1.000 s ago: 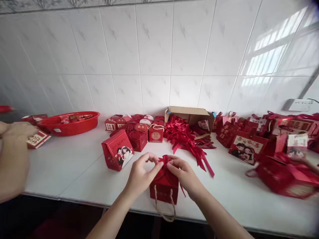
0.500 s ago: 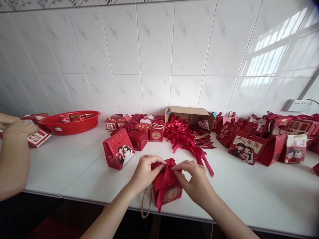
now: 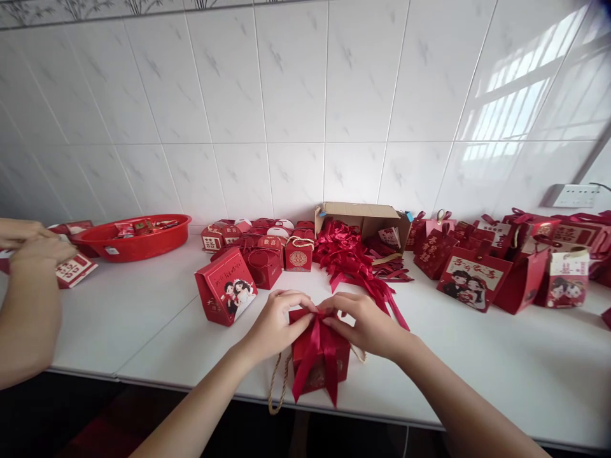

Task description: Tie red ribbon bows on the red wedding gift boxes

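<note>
A red box with rope handles stands near the table's front edge. Dark red ribbon lies over its top, with two tails hanging down the front. At the upper left of the box, my left hand pinches the ribbon between thumb and fingers. My right hand pinches the ribbon from the other side, its fingertips close to those of the left. The fingers partly cover the top of the box. A twisted rope handle hangs at the box's left side, over the table edge.
Left of my hands stands a red box with a cartoon couple. Behind are small red boxes, a ribbon pile and a cardboard box. Gift bags stand right. A red basin and another person's arms are left.
My right hand has moved left and slightly up, nearer my left hand. The ribbon now shows two tails spread down the box's front, where mainly one hung before.
</note>
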Demonstrator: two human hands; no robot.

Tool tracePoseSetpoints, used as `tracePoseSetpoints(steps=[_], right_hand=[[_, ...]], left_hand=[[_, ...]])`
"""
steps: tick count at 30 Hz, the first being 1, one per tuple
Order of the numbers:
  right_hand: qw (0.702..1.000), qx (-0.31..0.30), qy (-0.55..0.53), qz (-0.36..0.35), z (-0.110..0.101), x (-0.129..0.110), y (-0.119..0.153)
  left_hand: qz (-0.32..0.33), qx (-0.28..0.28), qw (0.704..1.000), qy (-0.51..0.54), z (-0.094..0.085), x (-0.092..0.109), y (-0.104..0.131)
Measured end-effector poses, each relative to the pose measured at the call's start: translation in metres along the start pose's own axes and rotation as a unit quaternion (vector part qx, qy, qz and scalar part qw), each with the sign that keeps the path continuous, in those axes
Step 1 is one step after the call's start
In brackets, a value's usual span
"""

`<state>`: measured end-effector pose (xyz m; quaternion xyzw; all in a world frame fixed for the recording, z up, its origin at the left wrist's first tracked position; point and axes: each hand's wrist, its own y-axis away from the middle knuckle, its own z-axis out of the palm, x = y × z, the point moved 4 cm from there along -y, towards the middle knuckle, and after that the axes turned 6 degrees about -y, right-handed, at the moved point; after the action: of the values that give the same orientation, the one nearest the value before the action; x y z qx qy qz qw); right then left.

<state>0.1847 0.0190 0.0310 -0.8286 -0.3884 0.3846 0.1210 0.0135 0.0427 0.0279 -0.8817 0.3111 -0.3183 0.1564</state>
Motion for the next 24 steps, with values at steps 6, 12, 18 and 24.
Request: tracePoseSetpoints(steps=[6, 12, 18, 24], right_hand=[[0.994, -0.034, 0.081, -0.07, 0.009, 0.004, 0.002], [0.992, -0.045, 0.083, -0.088, 0.016, 0.011, 0.005], [0.996, -0.045, 0.021, -0.073, 0.016, 0.01, 0.005], [0.997, -0.032, -0.01, -0.066, 0.014, 0.011, 0.005]], left_hand=[[0.076, -0.029, 0.989, -0.125, -0.007, 0.004, -0.004], [0.125, -0.021, 0.966, -0.227, -0.014, 0.012, -0.01], [0.033, -0.03, 0.99, -0.133, -0.004, 0.007, -0.006], [0.079, 0.006, 0.987, -0.142, -0.009, 0.001, -0.008]])
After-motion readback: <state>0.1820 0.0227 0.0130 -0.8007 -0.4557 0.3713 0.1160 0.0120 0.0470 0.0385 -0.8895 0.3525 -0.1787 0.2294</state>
